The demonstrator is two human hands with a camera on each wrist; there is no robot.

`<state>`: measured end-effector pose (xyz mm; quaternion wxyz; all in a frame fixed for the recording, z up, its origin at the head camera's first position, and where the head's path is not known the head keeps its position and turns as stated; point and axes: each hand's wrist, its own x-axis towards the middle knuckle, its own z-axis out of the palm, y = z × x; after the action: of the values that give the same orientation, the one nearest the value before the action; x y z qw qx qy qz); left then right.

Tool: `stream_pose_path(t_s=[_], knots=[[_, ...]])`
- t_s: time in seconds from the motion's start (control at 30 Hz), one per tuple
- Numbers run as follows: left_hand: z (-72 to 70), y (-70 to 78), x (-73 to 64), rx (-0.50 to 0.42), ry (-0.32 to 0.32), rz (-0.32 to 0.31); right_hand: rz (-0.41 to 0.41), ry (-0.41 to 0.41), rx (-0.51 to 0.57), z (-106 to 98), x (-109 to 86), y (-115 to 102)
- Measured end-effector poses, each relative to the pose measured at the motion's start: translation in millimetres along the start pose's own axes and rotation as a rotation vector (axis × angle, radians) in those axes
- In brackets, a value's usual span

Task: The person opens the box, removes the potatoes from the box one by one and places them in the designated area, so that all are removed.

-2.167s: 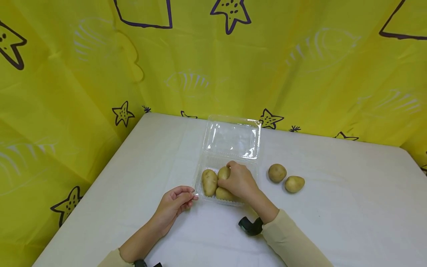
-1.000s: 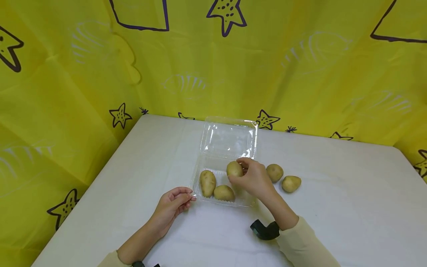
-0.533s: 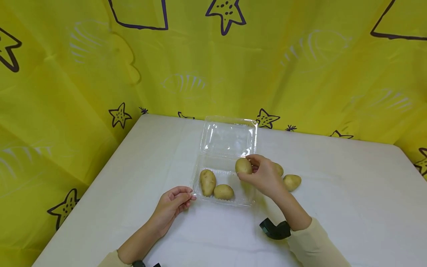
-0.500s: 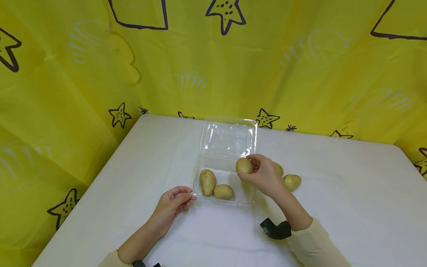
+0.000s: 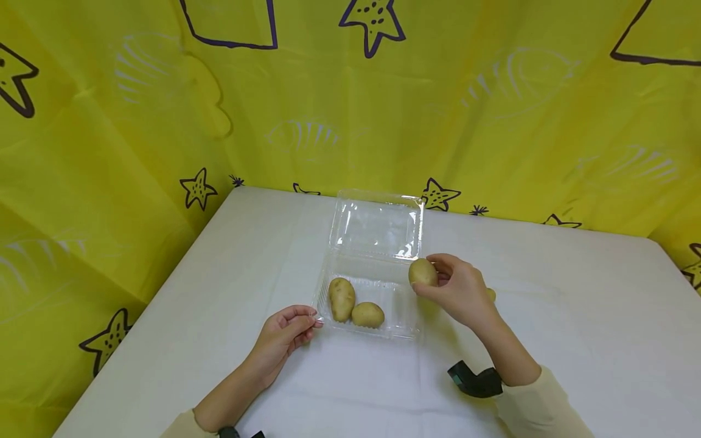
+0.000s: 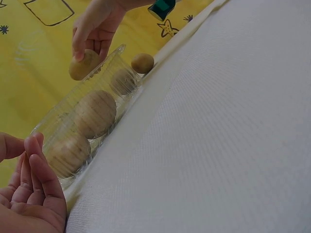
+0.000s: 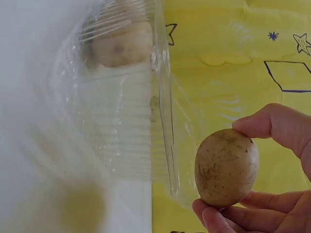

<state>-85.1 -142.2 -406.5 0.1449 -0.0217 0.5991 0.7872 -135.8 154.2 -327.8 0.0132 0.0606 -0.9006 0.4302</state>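
A clear plastic clamshell container lies with its lid folded back. Inside its left part are a long potato and a rounder potato. My left hand pinches the container's near left corner between thumb and fingers. Raised at the container's right edge, a potato is gripped between the thumb and fingertips of my right hand. That potato also shows above the rim in the left wrist view. Behind the right hand, another potato is mostly hidden.
A white cloth covers the table. Yellow curtain fabric with printed stars and fish hangs along the back and left sides. In the left wrist view, a loose potato sits beyond the container.
My right hand has lifted a potato from the container and moved it right, past the container's right edge. It now covers the loose potatoes there. The left hand keeps its pinch on the corner.
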Motion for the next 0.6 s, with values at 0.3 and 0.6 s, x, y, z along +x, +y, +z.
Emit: stream_pose_path(t_s=[0.3,0.6], knots=[[-0.6,-0.2,0.1,-0.005,-0.004,0.01,0.008,0.015,-0.023,-15,-7.8,9],[-0.8,-1.5,0.2,-0.016,-0.01,0.017,0.037,0.033,-0.06,-39,-19.4,25]])
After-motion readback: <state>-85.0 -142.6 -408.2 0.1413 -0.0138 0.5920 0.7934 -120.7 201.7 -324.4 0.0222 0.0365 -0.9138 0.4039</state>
